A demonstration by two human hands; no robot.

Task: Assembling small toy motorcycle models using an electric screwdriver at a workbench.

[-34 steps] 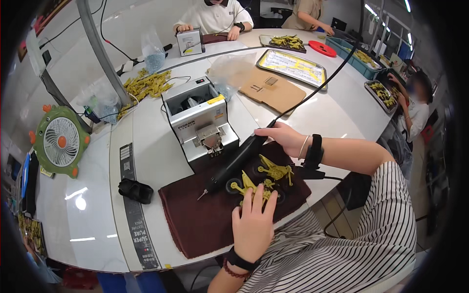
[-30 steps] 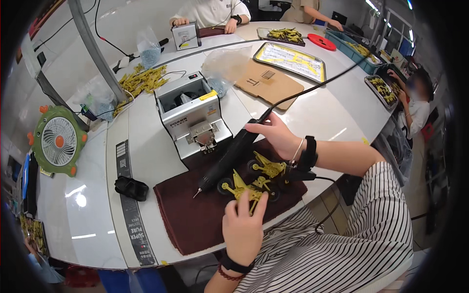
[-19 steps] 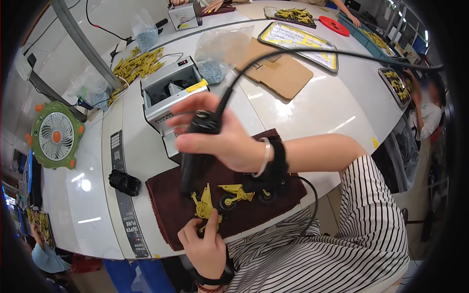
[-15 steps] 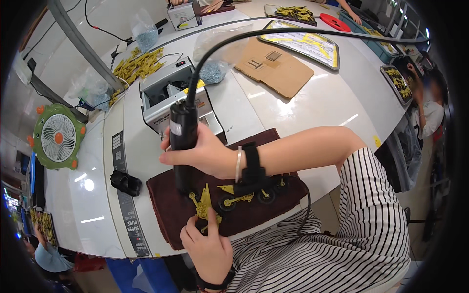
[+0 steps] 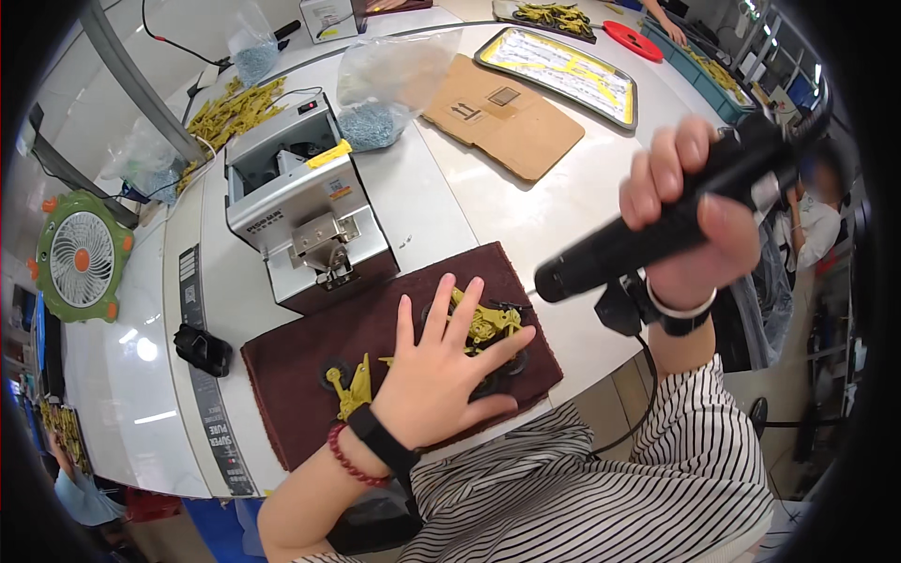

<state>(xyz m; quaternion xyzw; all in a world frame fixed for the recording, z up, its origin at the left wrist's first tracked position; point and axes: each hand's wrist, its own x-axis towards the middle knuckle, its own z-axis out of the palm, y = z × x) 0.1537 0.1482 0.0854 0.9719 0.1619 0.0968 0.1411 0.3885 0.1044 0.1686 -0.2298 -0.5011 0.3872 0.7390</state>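
My right hand (image 5: 696,270) is wrapped round a black electric screwdriver (image 5: 615,251), raised to the right of the brown cloth (image 5: 296,361). The tool lies nearly level, its tip toward the left. My left hand (image 5: 436,375) reaches over the cloth with fingers spread. Beneath and beside its fingers is a yellow toy motorbike part (image 5: 490,324) with black wheels, partly covered by the hand. Another yellow motorbike part (image 5: 355,392) with a black wheel lies left of that hand, near the wrist.
A grey metal machine (image 5: 310,211) stands behind the cloth. Bagged screws (image 5: 369,127), a yellow parts pile (image 5: 235,117), cardboard (image 5: 511,122) and a tray (image 5: 563,75) lie farther back. A black object (image 5: 203,350) and green fan (image 5: 83,258) are at left. People work nearby.
My right hand has swung the screwdriver from above the left motorbike part to the right, off the cloth. My left hand has left that part and spread over the parts at right.
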